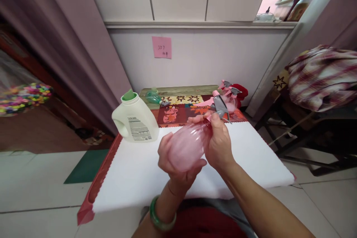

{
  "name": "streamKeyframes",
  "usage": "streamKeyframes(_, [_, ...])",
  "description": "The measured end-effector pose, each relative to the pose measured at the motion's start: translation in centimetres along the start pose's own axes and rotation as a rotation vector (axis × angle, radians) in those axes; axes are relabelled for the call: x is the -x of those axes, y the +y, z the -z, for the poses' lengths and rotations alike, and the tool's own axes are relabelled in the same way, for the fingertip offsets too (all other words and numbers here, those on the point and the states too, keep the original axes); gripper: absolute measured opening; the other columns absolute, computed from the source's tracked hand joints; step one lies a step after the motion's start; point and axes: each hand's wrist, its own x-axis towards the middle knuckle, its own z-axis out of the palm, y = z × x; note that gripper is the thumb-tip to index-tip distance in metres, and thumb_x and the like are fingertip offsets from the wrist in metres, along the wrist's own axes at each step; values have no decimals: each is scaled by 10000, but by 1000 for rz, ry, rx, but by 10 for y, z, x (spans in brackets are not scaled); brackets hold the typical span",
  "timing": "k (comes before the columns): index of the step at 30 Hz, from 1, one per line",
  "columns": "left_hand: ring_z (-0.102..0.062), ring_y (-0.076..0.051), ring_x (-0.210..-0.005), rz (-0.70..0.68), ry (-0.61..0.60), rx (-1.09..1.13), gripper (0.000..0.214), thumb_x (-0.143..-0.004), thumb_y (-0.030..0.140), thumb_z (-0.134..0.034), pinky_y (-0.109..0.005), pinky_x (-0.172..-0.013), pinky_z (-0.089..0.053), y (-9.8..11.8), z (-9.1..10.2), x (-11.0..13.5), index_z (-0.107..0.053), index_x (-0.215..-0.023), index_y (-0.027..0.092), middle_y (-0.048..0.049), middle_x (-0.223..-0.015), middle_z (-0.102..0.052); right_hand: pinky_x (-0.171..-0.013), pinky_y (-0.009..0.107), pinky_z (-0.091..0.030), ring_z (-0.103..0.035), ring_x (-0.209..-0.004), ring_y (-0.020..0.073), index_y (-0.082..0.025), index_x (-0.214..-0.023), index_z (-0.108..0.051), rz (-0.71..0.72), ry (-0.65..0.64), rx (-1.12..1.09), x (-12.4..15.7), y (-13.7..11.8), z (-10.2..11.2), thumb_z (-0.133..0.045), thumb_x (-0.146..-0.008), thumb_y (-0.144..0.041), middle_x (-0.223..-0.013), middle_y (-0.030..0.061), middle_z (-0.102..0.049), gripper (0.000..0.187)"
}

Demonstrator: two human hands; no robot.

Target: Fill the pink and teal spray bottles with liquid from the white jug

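Observation:
A pink see-through spray bottle (187, 144) is held tilted above the white board (134, 178). My left hand (175, 163) cups its body from below, fingers wrapped round it. My right hand (219, 143) grips the bottle's neck, just under the pink and grey trigger head (219, 106). A green bangle (158, 217) sits on my left wrist.
A white detergent jug (136, 119) with an open green spout stands at the board's far left. More pink spray bottles (230, 95) and a green one (154, 97) lie at the table's far end on a patterned cloth (178, 113). A chair with plaid fabric (320, 78) stands right.

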Motion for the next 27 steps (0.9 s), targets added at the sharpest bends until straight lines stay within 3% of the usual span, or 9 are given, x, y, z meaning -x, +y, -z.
streamKeyframes(3, [-498, -368, -1357, -40, -31, 49, 1024, -619, 572, -897, -580, -1113, -414, 3, -3, 3, -407, -1480, 312, -136, -1483, -477, -851, 384, -567, -728, -860, 213, -241, -875, -583, 41, 17, -26, -2, -4, -4, -628, -920, -525, -752, -22, -708, 291])
streamKeyframes(6, [-425, -395, -1439, 578, -52, 501, 996, -681, 770, -735, -558, -1091, -449, 25, -6, -6, -387, -1511, 341, -138, -1595, -395, -865, 404, -566, -722, -861, 224, -245, -856, -590, 170, -28, 23, -8, -7, 0, -627, -914, -503, -719, -16, -691, 267])
streamKeyframes(9, [-624, -384, -1220, 1349, -212, 960, 836, -845, 836, -430, -508, -832, -591, 36, -4, -29, -528, -1424, 242, -183, -1434, -588, -863, 432, -570, -720, -873, 242, -251, -872, -600, 258, -174, 72, -15, -7, 8, -634, -913, -494, -728, -3, -697, 249])
streamKeyframes(11, [-720, -305, -850, 1630, -394, 1036, 844, -848, 840, -407, -364, -550, -560, 32, 0, -41, -603, -1335, 179, -186, -1147, -722, -859, 440, -574, -721, -875, 244, -253, -896, -605, 262, -284, 103, -18, -4, 15, -632, -928, -478, -741, -1, -704, 229])
streamKeyframes(13, [-597, -177, -521, 1712, -483, 992, 834, -823, 841, -458, -232, -383, -366, 25, 2, -43, -637, -1262, 156, -122, -850, -725, -868, 444, -572, -724, -877, 243, -252, -923, -609, 248, -354, 160, -21, -1, 23, -615, -948, -481, -771, 6, -718, 231])
streamKeyframes(17, [-516, -120, -521, 1478, -305, 832, 779, -817, 819, -518, -224, -422, -340, 14, -2, -19, -617, -1227, 164, -75, -833, -684, -956, 440, -539, -726, -961, 242, -250, -980, -603, 221, -332, 328, -26, 1, 30, -586, -968, -527, -896, 32, -753, 277])
streamKeyframes(21, [-665, -232, -947, 870, -127, 436, 809, -667, 601, -848, -335, -730, -557, 0, -10, 6, -498, -1291, 223, -116, -1212, -631, -971, 416, -528, -727, -993, 232, -248, -1008, -593, 170, -205, 391, -22, 3, 25, -569, -979, -541, -948, 38, -769, 296])
streamKeyframes(25, [-626, -309, -1172, 219, -3, -34, 1048, -504, 370, -979, -514, -1005, -516, -19, -13, 12, -398, -1368, 256, -123, -1324, -557, -913, 398, -549, -731, -932, 227, -239, -988, -586, 141, -26, 298, -16, 13, 13, -573, -970, -548, -893, 26, -766, 309])
streamKeyframes(27, [-615, -318, -1205, 49, 7, -131, 1085, -494, 325, -984, -550, -1057, -479, -22, -11, 10, -387, -1398, 267, -126, -1349, -552, -865, 388, -564, -731, -893, 226, -238, -970, -585, 127, 26, 212, -15, 15, 10, -550, -976, -552, -856, 22, -756, 316])
